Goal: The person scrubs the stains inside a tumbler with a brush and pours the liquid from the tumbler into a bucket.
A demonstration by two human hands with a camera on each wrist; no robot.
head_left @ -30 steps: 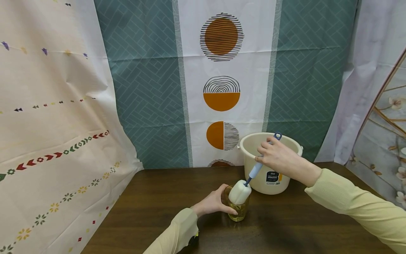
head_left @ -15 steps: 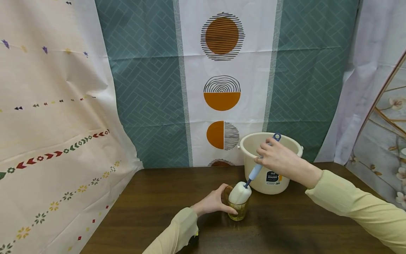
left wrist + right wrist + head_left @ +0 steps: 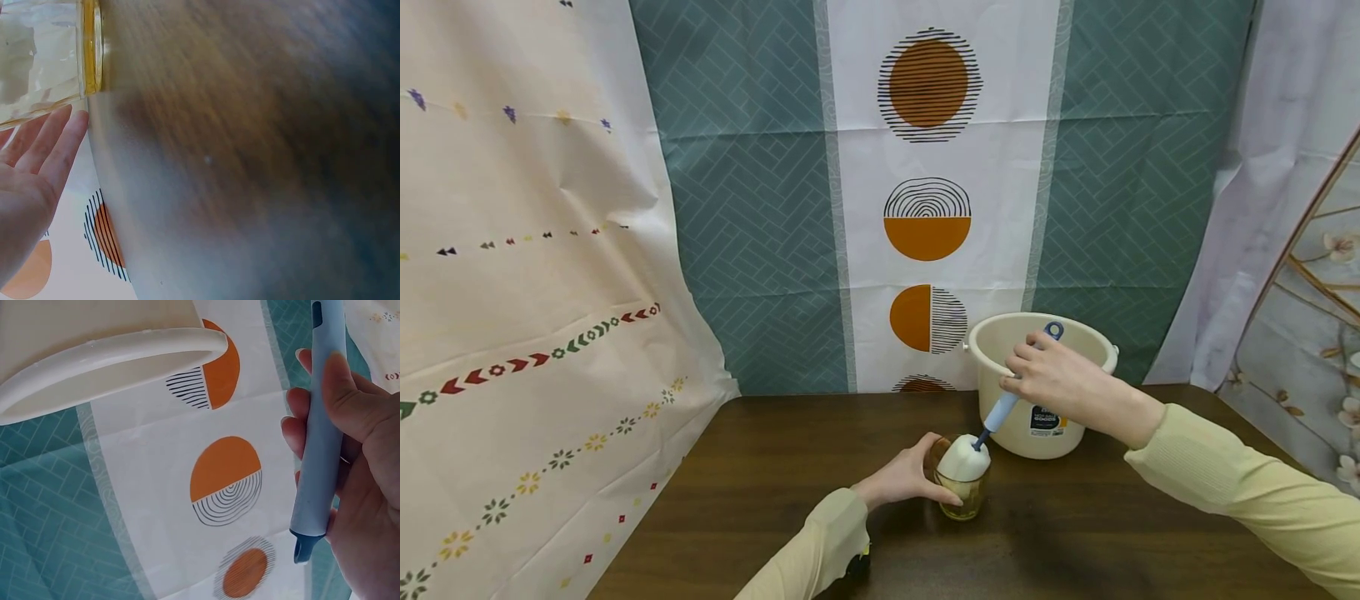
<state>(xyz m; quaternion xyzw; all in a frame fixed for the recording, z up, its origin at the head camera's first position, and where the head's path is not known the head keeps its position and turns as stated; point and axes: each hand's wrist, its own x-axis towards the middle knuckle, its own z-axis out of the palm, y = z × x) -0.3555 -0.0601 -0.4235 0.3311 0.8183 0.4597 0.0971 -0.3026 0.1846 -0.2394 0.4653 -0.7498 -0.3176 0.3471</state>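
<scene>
My left hand (image 3: 904, 481) grips an amber glass (image 3: 970, 505) that stands upright on the table, thumb in front and fingers round the far side. In the left wrist view the clear yellowish glass (image 3: 44, 53) lies against the fingers. A sponge cup brush has its white head (image 3: 964, 460) partly inside the glass, its top above the rim. My right hand (image 3: 1060, 379) holds the brush's light blue handle, which tilts up to the right. The right wrist view has this handle (image 3: 317, 469) between thumb and curled fingers, with a dark blue hanging loop at its end.
Behind my right hand a cream bucket (image 3: 1022, 421) with a label stands near the table's back edge. The dark brown wooden table (image 3: 760, 483) meets patterned cloths at the back and both sides. A small black object (image 3: 859, 565) shows beside my left sleeve.
The white sponge head has sunk further into the glass, tilting a little leftwards. My right hand has dropped slightly with the handle. My left hand keeps its grip on the glass.
</scene>
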